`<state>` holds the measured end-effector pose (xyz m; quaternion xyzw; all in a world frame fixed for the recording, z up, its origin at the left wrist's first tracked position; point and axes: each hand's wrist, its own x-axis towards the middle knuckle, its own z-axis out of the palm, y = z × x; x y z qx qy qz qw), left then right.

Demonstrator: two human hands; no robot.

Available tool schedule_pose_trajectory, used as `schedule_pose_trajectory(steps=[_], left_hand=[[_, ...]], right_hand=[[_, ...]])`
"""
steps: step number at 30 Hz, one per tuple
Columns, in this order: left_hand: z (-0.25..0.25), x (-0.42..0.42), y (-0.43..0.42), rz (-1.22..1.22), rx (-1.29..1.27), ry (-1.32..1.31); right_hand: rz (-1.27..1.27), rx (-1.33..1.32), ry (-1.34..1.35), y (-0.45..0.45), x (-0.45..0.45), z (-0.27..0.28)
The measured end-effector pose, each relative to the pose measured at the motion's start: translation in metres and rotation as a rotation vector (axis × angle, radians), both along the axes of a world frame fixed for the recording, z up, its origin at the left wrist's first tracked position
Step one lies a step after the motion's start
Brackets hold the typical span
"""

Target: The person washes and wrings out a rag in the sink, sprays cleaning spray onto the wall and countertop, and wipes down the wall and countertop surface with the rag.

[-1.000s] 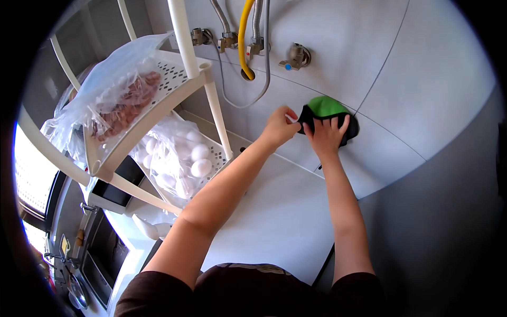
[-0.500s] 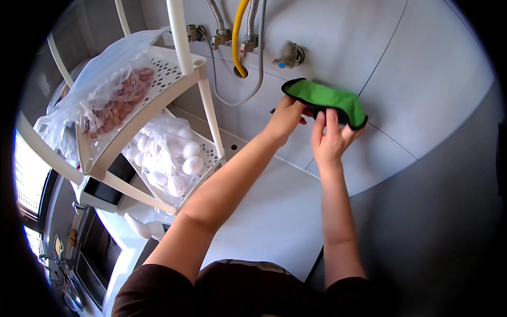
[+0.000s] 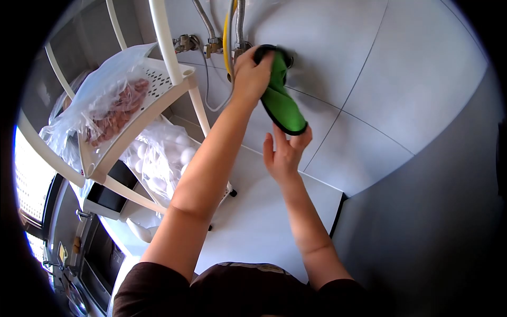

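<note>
Okay, so we've got the green cloth (image 3: 284, 103) up by the far wall (image 3: 354, 47), right of the yellow hose (image 3: 226, 37). Our left hand (image 3: 252, 78) grips its far end; our right hand (image 3: 285, 153) has fingers at the near end, but we can't tell if they're pinching. Left: white shelf (image 3: 158, 112), plastic bags (image 3: 105, 74).

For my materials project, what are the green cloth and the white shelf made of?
The green cloth looks like soft, matte fabric because it bends and folds; the fibre isn't clear. The white shelf is probably smooth, hard plastic: its rounded edges look moulded.
</note>
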<state>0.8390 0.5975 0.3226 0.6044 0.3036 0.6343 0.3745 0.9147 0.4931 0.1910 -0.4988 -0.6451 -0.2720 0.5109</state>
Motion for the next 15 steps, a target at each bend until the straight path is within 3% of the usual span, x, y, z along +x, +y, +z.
schedule_pose_trajectory(steps=[3,4,6,9,15], left_hand=[[-0.017,0.0,0.025,0.389,0.165,0.248],[-0.017,0.001,0.025,0.39,0.167,0.249],[-0.016,0.003,0.026,-0.006,-0.448,0.1],[-0.019,0.008,0.035,-0.213,-0.623,-0.093],[-0.013,0.004,0.02,-0.231,-0.641,-0.11]], right_hand=[[0.024,-0.04,0.038,0.004,-0.014,-0.002],[0.024,-0.038,0.04,0.005,-0.016,-0.004],[0.026,-0.045,0.053,0.005,-0.018,-0.006],[-0.007,-0.038,0.096,0.003,-0.018,-0.006],[0.004,-0.067,0.098,0.003,-0.013,-0.013]])
